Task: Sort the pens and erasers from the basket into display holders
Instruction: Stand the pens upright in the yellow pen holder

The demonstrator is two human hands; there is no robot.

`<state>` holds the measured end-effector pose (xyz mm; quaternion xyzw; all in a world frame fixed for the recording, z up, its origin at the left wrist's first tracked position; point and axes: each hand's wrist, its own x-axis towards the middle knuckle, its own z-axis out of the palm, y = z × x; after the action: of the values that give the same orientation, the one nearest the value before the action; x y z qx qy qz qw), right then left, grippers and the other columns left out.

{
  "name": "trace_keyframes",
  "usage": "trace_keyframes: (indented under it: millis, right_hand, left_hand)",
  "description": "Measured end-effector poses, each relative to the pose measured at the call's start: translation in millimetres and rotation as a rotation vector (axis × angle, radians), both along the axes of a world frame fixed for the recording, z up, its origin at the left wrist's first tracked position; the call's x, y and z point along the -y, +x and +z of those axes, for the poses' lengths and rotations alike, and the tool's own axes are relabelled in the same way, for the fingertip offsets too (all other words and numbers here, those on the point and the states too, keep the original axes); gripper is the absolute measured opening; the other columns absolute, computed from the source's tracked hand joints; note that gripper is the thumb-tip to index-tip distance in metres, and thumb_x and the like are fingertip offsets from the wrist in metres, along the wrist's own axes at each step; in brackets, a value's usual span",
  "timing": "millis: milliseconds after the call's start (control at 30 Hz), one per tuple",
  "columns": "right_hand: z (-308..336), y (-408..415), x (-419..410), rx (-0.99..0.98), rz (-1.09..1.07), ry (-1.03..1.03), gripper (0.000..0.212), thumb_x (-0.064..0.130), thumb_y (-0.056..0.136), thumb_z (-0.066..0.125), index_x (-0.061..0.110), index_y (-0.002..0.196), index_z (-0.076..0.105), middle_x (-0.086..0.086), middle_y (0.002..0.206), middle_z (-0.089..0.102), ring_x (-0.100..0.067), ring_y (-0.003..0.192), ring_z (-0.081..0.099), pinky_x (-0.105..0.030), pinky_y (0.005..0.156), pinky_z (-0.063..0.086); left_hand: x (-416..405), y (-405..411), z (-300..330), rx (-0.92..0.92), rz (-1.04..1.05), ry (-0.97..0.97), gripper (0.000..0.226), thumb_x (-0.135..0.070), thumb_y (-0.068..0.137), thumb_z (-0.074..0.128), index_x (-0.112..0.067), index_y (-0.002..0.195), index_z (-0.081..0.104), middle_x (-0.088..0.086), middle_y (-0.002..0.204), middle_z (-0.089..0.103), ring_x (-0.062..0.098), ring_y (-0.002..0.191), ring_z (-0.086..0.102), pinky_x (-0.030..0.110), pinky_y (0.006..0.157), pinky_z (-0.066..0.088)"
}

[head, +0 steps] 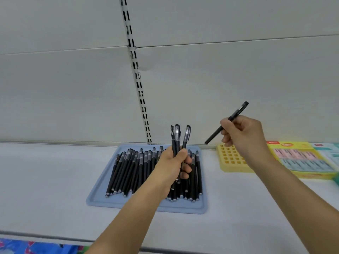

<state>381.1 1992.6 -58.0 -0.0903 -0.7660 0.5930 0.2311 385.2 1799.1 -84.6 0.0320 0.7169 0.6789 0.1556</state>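
Note:
A pale blue tray [102, 200] on the shelf holds several black pens [128, 171] lying side by side. My left hand [174, 165] hovers over the tray and grips three black pens [178, 137] upright, caps up. My right hand [242, 134] is raised to the right and pinches a single black pen [216, 132], tilted with its cap toward the upper right. Its lower end hangs just above a yellow display holder [229, 160] with a grid of square holes, all empty where visible.
A yellow box [300, 158] with pink and blue printed rows stands right of the holder, with a teal package [328, 153] beyond it. The grey shelf [45, 180] runs left and front. A slotted upright [139, 85] divides the back wall. Blue patterned fabric [36, 247] shows below.

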Motion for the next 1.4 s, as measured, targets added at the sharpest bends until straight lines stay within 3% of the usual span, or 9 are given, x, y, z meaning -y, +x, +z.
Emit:
trace_keyframes:
  millis: [200, 567, 733, 900, 1033, 1100, 1200, 1300, 1400]
  right_hand:
    - [-12, -20, -26, 0.04, -0.109, 0.362, 0.019, 0.024, 0.094, 0.056, 0.01, 0.086, 0.065, -0.003, 0.074, 0.067, -0.023, 0.065, 0.066, -0.043, 0.071, 0.056]
    - [-29, -44, -34, 0.195, -0.088, 0.667, 0.024, 0.026, 0.095, 0.057, 0.012, 0.076, 0.059, -0.003, 0.073, 0.063, -0.027, 0.071, 0.063, -0.035, 0.063, 0.05]
    - [-30, -51, -32, 0.285, -0.064, 0.629, 0.024, 0.026, 0.091, 0.064, 0.008, 0.075, 0.063, -0.005, 0.071, 0.064, -0.027, 0.072, 0.065, -0.031, 0.061, 0.049]
    - [-24, -18, -17, 0.18, -0.196, 0.618, 0.021, 0.038, 0.092, 0.06, 0.022, 0.099, 0.05, 0.006, 0.079, 0.055, -0.014, 0.075, 0.053, -0.031, 0.063, 0.039]
    - [-11, -2, 5, 0.057, 0.15, 0.211, 0.021, 0.029, 0.09, 0.065, 0.019, 0.073, 0.067, 0.013, 0.059, 0.058, -0.003, 0.057, 0.048, -0.018, 0.058, 0.039]
    - [-4, 0, 9, 0.069, 0.234, 0.208, 0.028, 0.025, 0.089, 0.068, 0.012, 0.064, 0.064, 0.01, 0.055, 0.052, -0.005, 0.055, 0.044, -0.017, 0.055, 0.036]
    - [2, -2, 1, 0.054, 0.116, 0.161, 0.031, 0.019, 0.091, 0.066, 0.002, 0.066, 0.059, 0.004, 0.051, 0.05, -0.006, 0.047, 0.043, -0.015, 0.049, 0.035]
    - [5, -1, -19, -0.036, -0.111, 0.052, 0.024, 0.018, 0.094, 0.06, 0.0, 0.078, 0.06, -0.005, 0.056, 0.062, -0.018, 0.045, 0.058, -0.026, 0.045, 0.045]
    - [1, -3, -34, -0.052, -0.23, 0.177, 0.016, 0.018, 0.095, 0.057, 0.006, 0.085, 0.061, -0.008, 0.062, 0.066, -0.019, 0.056, 0.067, -0.032, 0.058, 0.056]
  left_hand:
    - [-11, -3, 4, 0.047, 0.019, 0.115, 0.018, -0.024, 0.102, 0.047, -0.01, 0.09, 0.049, 0.001, 0.071, 0.046, 0.01, 0.051, 0.037, 0.023, 0.047, 0.034]
    - [-21, -2, -1, 0.169, 0.083, 0.426, 0.023, -0.025, 0.103, 0.044, -0.005, 0.106, 0.057, 0.001, 0.068, 0.056, 0.011, 0.053, 0.045, 0.022, 0.044, 0.037]
    - [-17, -3, 0, 0.127, 0.062, 0.405, 0.021, -0.021, 0.102, 0.047, -0.006, 0.107, 0.06, 0.004, 0.079, 0.069, 0.014, 0.062, 0.056, 0.029, 0.059, 0.046]
    - [-21, -11, -1, 0.076, -0.034, 0.395, 0.022, -0.022, 0.101, 0.047, -0.008, 0.107, 0.063, 0.007, 0.089, 0.073, 0.016, 0.069, 0.062, 0.03, 0.067, 0.051]
    - [-34, -18, -1, 0.03, -0.143, 0.33, 0.024, -0.024, 0.101, 0.048, -0.009, 0.109, 0.064, 0.01, 0.092, 0.074, 0.017, 0.073, 0.066, 0.029, 0.067, 0.053]
    - [-40, -21, 0, 0.003, -0.212, 0.281, 0.026, -0.024, 0.102, 0.046, -0.009, 0.113, 0.065, 0.011, 0.097, 0.074, 0.02, 0.08, 0.07, 0.031, 0.072, 0.057]
    - [-44, -27, 2, 0.002, -0.243, 0.24, 0.026, -0.022, 0.103, 0.044, -0.01, 0.112, 0.065, 0.011, 0.102, 0.074, 0.023, 0.093, 0.072, 0.034, 0.083, 0.058]
    - [-40, -35, 0, 0.001, -0.197, 0.225, 0.024, -0.022, 0.104, 0.042, -0.01, 0.106, 0.063, 0.008, 0.102, 0.075, 0.021, 0.095, 0.072, 0.032, 0.082, 0.058]
    - [-37, -36, -3, 0.043, -0.178, 0.269, 0.025, -0.021, 0.104, 0.04, -0.007, 0.11, 0.061, 0.007, 0.099, 0.075, 0.021, 0.093, 0.072, 0.031, 0.079, 0.059]
